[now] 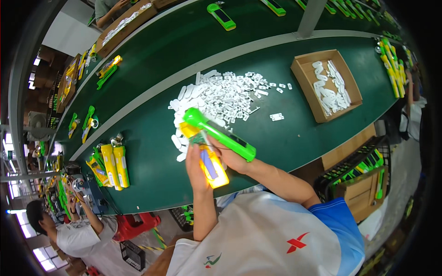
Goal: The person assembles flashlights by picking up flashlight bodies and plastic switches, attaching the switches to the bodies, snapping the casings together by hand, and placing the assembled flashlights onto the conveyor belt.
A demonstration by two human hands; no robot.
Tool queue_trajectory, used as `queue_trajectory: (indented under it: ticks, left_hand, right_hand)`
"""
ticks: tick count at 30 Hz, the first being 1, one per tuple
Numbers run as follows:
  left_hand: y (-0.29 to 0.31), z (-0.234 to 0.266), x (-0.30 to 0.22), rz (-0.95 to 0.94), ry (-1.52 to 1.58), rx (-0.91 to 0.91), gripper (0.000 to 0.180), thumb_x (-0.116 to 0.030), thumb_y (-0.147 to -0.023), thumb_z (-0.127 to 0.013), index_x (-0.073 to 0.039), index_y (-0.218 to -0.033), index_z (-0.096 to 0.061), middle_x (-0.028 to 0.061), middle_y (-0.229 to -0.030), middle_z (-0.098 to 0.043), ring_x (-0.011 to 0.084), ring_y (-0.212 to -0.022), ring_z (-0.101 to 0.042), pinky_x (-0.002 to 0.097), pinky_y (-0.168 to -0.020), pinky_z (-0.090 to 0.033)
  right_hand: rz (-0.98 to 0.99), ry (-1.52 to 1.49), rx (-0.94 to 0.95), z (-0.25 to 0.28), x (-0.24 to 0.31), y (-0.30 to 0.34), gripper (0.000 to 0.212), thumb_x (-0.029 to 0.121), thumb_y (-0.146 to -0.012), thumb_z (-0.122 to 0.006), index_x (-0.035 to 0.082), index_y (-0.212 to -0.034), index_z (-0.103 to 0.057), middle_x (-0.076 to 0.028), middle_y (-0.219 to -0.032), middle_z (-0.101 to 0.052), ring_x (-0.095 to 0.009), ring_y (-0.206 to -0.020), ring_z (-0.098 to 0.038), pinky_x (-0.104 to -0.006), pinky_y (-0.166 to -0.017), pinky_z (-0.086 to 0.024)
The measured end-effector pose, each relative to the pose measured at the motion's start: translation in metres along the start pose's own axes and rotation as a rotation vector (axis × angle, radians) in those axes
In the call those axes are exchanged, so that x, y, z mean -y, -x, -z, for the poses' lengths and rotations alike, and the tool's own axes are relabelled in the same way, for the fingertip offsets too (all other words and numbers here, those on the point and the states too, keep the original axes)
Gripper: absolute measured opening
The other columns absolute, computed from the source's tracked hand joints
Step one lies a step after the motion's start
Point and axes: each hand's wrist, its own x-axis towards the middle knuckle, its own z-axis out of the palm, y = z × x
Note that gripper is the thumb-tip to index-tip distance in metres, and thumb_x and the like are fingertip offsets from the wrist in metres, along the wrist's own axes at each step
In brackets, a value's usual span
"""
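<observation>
An opened flashlight is between my two hands, over the near side of the green table. Its yellow half (217,179) is brightly lit and carries a blue-purple battery (209,163) and a small green circuit board (199,139). My left hand (197,168) wraps around the side of this half. The green half (221,133), with a dark panel on its handle, slants across my right hand (231,156), whose fingers are closed beneath it and partly hidden. Thin wires show between the halves. Just beyond them spreads a heap of small white plastic parts (207,99).
A cardboard box (315,108) with white parts stands at the right. Several yellow flashlight pieces (120,166) lie at the left, more (389,69) at the far right. A metal rail (235,52) crosses behind. A co-worker (83,230) sits at the left; a black crate (343,168) stands lower right.
</observation>
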Motion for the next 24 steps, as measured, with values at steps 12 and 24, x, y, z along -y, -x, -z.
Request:
queue_trajectory:
  ticks: [12,24]
  left_hand:
    - [-0.004,0.004,-0.024,-0.097,-0.056,0.034,0.028,-0.027,-0.106,-0.036,-0.003,-0.116,-0.048,0.0145,-0.088,-0.061,0.0201,-0.058,-0.061,0.0307,-0.05,-0.051]
    - [0.002,0.017,-0.023,-0.058,0.255,0.013,0.04,-0.037,-0.107,-0.03,-0.004,-0.117,-0.051,0.0116,-0.085,-0.06,0.0202,-0.057,-0.059,0.0326,-0.05,-0.048]
  right_hand:
    - [0.378,1.037,-0.595,0.034,0.109,0.095,0.018,0.014,-0.092,-0.069,0.004,-0.106,-0.073,-0.008,-0.088,-0.073,-0.012,-0.075,-0.066,-0.0258,-0.068,-0.052]
    - [0.296,1.802,-0.289,0.023,0.07,0.054,0.021,0.022,-0.082,-0.076,0.01,-0.099,-0.072,-0.005,-0.093,-0.068,-0.026,-0.09,-0.064,-0.0396,-0.076,-0.052]
